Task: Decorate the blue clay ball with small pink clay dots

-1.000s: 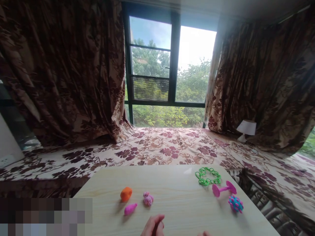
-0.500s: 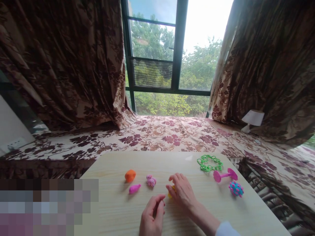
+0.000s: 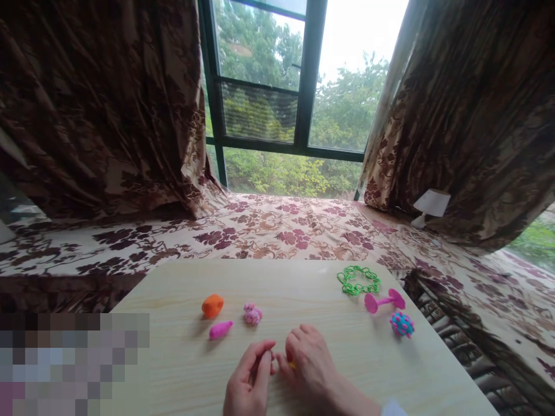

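Note:
My right hand is closed over a small yellow thing, of which only a sliver shows between the fingers. Just beside it, my left hand is curled with thumb and fingers together; whatever may be inside it is hidden. The fingertips of both hands are close together over the pale wooden table. Beyond the left hand lie a knobbly light-pink piece, a magenta bottle-shaped piece and an orange lump.
Toward the table's right edge are a green chain ring, a magenta dumbbell-shaped piece and a blue ball with pink knobs. Behind the table is a flower-patterned ledge with a small white lamp.
My right hand has closed over the yellow thing and drawn it nearer to me, toward my left hand. The whole view has shifted and tilted slightly; the other pieces lie as before.

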Tool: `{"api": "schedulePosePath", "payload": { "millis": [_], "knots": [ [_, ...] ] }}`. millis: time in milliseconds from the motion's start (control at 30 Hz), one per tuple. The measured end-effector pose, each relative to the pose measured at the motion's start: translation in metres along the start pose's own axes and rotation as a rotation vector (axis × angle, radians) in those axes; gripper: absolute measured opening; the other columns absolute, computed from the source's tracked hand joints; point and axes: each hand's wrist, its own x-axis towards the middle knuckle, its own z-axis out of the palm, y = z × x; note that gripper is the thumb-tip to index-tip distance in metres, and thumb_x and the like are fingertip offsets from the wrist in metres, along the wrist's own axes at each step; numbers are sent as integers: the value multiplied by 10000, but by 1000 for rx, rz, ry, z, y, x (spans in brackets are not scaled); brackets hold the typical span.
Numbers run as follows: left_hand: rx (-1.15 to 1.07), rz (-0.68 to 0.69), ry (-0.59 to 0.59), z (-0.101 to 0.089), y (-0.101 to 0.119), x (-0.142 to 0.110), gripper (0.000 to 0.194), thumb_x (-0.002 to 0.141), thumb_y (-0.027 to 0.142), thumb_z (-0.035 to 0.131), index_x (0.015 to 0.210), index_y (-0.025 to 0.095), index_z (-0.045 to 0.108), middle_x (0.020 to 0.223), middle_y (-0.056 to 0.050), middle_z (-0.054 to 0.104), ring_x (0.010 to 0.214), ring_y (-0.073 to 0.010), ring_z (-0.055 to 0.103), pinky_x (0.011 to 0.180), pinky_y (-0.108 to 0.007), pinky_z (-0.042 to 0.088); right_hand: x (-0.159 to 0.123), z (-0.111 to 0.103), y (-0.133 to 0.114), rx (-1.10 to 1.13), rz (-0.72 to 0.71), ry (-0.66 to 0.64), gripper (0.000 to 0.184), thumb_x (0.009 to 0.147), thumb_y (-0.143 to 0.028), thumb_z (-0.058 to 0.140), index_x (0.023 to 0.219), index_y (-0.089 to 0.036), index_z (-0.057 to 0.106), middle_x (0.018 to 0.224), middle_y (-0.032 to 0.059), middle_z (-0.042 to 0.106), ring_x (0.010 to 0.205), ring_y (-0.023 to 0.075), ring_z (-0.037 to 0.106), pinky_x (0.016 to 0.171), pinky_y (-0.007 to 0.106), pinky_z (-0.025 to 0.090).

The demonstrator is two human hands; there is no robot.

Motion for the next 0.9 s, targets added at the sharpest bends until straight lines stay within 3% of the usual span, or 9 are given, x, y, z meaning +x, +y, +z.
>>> {"api": "schedulePosePath", "payload": {
  "millis": [167,400,533,633,767,900],
  "knots": [
    [9,-8,-4,-4,-6,3,278,714,383,599,880,167,654,613,11,610,595,-124,572,599,-198,474,13,1,4,129,-38,-40,217,775,-276,494,574,-196,471,539,-20,525,506,110,409,604,261,314],
    [19,-22,0,-1,-2,3,313,678,409,621,872,166,661,691,-15,653,586,-129,587,585,-211,484,28,-12,23,370,202,103,439,938,-354,175,795,-155,539,634,3,581,530,95,511,463,182,339],
    [34,-21,-9,1,0,2,316,667,416,628,854,165,671,635,-9,638,594,-137,590,580,-212,482,20,-25,41,406,263,181,414,900,-398,339,670,-161,588,658,18,603,669,136,554,604,225,415],
    [31,-21,-17,1,-2,2,311,658,418,636,845,172,676,625,-6,637,602,-135,594,584,-205,485,11,-38,53,364,296,270,414,905,-360,343,655,-170,613,759,51,608,841,179,531,765,295,397],
    [28,-26,-27,1,1,2,309,653,418,638,838,174,681,622,-9,641,592,-135,596,578,-205,495,5,-59,60,300,267,306,306,914,-315,335,884,-175,606,858,66,583,806,175,516,736,297,397],
    [31,-31,-22,2,5,1,307,645,417,644,835,178,681,642,-9,649,574,-130,594,566,-204,498,-1,-71,48,221,102,175,236,902,-233,369,1035,-209,563,891,54,591,830,176,513,768,300,388]
  ]
}}
